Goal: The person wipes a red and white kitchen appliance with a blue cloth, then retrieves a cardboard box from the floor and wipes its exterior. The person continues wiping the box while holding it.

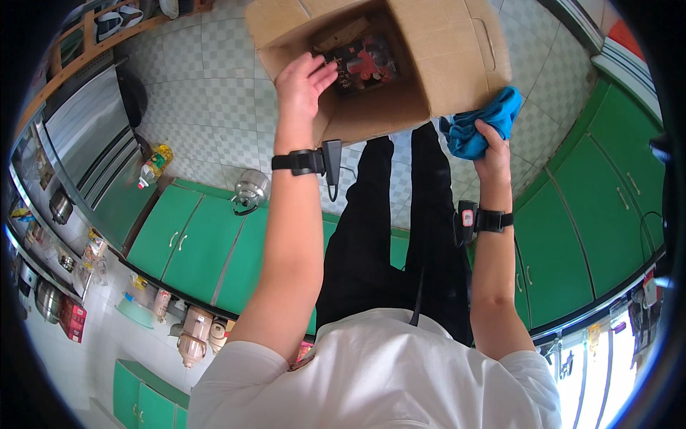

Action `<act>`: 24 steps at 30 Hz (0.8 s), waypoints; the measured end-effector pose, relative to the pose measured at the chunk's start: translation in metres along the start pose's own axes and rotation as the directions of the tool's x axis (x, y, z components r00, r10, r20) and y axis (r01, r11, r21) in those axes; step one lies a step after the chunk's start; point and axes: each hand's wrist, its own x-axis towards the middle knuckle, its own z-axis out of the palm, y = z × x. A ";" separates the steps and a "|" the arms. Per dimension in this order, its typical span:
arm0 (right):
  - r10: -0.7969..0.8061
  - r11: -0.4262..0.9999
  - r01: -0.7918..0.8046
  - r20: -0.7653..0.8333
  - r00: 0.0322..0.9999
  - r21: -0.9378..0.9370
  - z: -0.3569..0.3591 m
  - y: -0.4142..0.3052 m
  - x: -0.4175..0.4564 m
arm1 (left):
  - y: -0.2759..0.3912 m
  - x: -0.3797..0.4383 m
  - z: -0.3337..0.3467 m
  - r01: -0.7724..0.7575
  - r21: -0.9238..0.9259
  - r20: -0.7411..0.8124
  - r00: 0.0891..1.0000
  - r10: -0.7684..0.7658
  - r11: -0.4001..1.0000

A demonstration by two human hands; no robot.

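My left hand (308, 83) is at the left edge of an open cardboard box (450, 59), its fingers apart and holding nothing. The fingertips reach over the box's opening; whether they touch its wall I cannot tell. Inside, at the bottom of the box, lies a dark package (370, 64) printed with a red figure and some writing. A crumpled blue cloth (482, 126) is gripped in my right hand (493, 153), thumb on top. The cloth is beside the box's near right corner. Black straps with small devices circle both wrists.
Green cabinets (584, 204) line the right side, and more green cabinets (203, 241) stand at the left. On the tiled floor (230, 102) are a metal kettle (252, 187) and a bottle of yellow oil (156, 165). A wooden shoe rack (91, 37) is at the upper left.
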 end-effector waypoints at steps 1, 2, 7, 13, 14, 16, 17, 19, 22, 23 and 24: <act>-0.018 1.000 0.018 0.010 1.000 -0.007 0.003 -0.006 -0.005 | 0.015 -0.007 0.005 0.028 -0.122 0.057 0.998 -0.021 0.992; -0.036 0.999 0.036 0.020 0.999 -0.013 0.006 -0.012 -0.012 | 0.032 -0.014 0.011 0.063 -0.241 0.118 0.992 -0.035 0.969; -0.223 0.224 0.778 0.746 0.628 -0.587 0.058 -0.048 -0.079 | 0.081 -0.046 0.036 0.172 -0.455 0.088 0.985 -0.148 0.874; -0.069 0.644 0.315 0.357 0.932 -0.697 0.063 -0.038 -0.038 | 0.066 -0.041 0.010 0.274 -0.337 0.050 0.961 -0.273 0.901; -0.172 0.580 0.445 0.431 0.886 -0.682 0.077 -0.040 -0.019 | 0.060 -0.043 0.008 0.282 -0.339 0.071 0.959 -0.275 0.897; -0.291 0.438 0.651 0.587 0.755 -0.620 0.117 -0.047 0.020 | 0.053 -0.040 0.007 0.278 -0.368 0.124 0.960 -0.249 0.887; -0.303 0.371 0.728 0.666 0.682 -0.577 0.139 -0.053 0.033 | 0.050 -0.035 0.005 0.266 -0.399 0.150 0.963 -0.224 0.877; -0.040 0.167 0.787 0.793 0.608 -0.594 0.166 -0.059 0.040 | 0.053 -0.036 0.012 0.230 -0.434 0.148 0.972 -0.183 0.871; 0.190 -0.190 0.795 0.773 0.605 -0.576 0.168 -0.058 0.034 | 0.055 -0.032 0.013 0.216 -0.571 0.139 0.976 -0.166 0.792; 0.247 -0.300 0.788 0.754 0.609 -0.538 0.164 -0.060 0.028 | 0.056 -0.032 0.011 0.186 -0.583 0.111 0.983 -0.149 0.791; 0.193 -0.245 0.818 0.800 0.568 -0.521 0.158 -0.064 0.022 | 0.054 -0.030 0.006 0.154 -0.599 0.080 0.988 -0.133 0.786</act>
